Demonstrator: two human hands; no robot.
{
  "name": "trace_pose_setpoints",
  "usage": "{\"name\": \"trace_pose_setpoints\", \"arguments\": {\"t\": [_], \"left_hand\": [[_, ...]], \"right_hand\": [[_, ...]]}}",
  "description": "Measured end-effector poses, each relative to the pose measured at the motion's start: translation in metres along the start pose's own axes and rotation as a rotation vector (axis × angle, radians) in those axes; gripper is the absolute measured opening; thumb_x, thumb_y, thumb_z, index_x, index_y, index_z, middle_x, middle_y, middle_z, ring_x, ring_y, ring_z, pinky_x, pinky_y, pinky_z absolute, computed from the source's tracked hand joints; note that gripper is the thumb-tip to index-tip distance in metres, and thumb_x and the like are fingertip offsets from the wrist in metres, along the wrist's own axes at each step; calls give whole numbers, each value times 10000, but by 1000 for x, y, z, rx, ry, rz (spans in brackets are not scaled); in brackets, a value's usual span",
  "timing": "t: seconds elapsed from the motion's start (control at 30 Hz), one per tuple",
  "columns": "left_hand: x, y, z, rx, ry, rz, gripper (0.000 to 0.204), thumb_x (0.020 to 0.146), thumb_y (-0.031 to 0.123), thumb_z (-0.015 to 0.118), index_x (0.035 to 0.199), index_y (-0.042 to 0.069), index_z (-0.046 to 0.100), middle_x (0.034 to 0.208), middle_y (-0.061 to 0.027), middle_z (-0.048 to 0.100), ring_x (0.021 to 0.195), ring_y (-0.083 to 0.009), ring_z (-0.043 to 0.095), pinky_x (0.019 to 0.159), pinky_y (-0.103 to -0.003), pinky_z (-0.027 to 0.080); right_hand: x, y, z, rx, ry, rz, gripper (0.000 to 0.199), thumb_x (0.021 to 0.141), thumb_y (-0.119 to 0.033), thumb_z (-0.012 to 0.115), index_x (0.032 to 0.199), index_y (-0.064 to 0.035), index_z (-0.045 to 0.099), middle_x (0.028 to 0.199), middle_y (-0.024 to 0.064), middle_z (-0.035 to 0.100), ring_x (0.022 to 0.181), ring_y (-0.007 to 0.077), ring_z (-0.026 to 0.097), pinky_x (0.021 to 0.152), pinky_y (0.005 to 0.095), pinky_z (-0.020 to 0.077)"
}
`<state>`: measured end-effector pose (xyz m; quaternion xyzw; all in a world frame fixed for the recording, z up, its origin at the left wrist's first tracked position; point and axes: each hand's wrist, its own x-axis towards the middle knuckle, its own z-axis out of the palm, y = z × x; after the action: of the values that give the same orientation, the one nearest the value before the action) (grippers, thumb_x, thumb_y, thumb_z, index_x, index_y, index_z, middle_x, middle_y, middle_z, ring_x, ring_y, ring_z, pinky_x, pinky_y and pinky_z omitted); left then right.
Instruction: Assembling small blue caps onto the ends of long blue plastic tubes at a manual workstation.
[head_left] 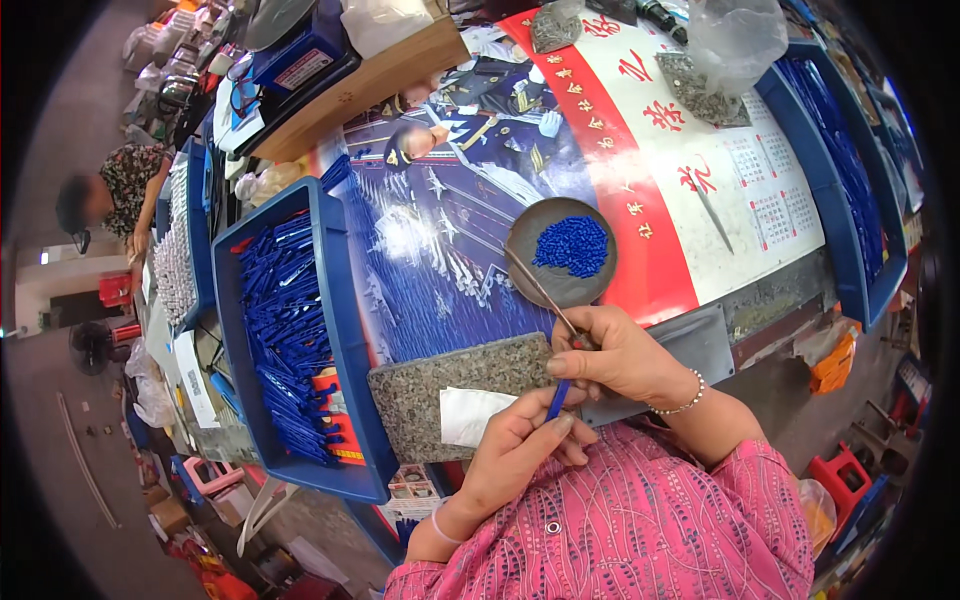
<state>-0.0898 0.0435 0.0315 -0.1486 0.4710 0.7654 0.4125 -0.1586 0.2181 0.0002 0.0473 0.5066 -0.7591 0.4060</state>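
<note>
My left hand (522, 437) is closed around a slim blue plastic stick (559, 398), one end pointing up between thumb and fingers. Just above it, my right hand (622, 356) grips a thin, long tool (541, 288), perhaps tweezers. The tool's far tip lies over the rim of a round dark dish (527, 226). Small blue pieces (571, 246) are heaped in that dish. Beside my left hand a folded white paper (470, 415) rests on a speckled stone slab (410, 400). My right fingertips nearly meet the blue stick; whether they touch is unclear.
A blue bin (337, 330) full of slim blue sticks (285, 330) stands at left. Another blue bin (822, 190) is at far right. A printed poster (640, 200) covers the table, with a pointed metal tool (716, 222) on it. A wooden box (360, 85) sits at the back. Another person (130, 195) is at far left.
</note>
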Motion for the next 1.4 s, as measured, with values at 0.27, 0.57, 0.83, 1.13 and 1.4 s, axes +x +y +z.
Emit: {"name": "trace_pose_setpoints", "arguments": {"t": [0.27,0.57,0.83,1.13,1.4], "left_hand": [[4,-5,10,-31,-153,-71,344,966,182,390,1242,-20,424,911,-148,625,699,-143,618,652,-234,493],[3,-12,27,319,-79,2,315,943,149,443,1220,0,460,895,-125,640,689,-152,631,626,-242,488],[-3,-13,30,1079,235,527,287,803,75,617,1074,13,547,729,-156,612,599,-293,618,504,-342,476],[-12,-2,26,1386,360,777,251,703,25,697,940,30,616,664,-97,583,515,-222,564,459,-311,436],[-16,-4,20,1301,358,885,251,679,29,720,906,33,612,674,-81,591,514,-207,563,453,-302,430]], "right_hand": [[-32,14,-11,231,25,2,216,856,-205,635,852,-32,506,616,-9,525,448,37,473,404,156,361],[-52,25,-18,148,41,-121,177,873,-194,608,857,-46,512,670,-21,514,501,24,460,452,163,368],[-58,26,-18,42,34,-187,147,867,-163,602,843,-37,528,702,-12,529,537,30,481,480,181,390],[-57,29,-15,27,-5,-323,77,810,-48,575,835,12,534,814,95,549,549,89,512,477,204,394],[-59,30,-11,21,-14,-336,96,824,-61,579,885,10,556,764,7,536,561,34,471,492,182,381]]}}
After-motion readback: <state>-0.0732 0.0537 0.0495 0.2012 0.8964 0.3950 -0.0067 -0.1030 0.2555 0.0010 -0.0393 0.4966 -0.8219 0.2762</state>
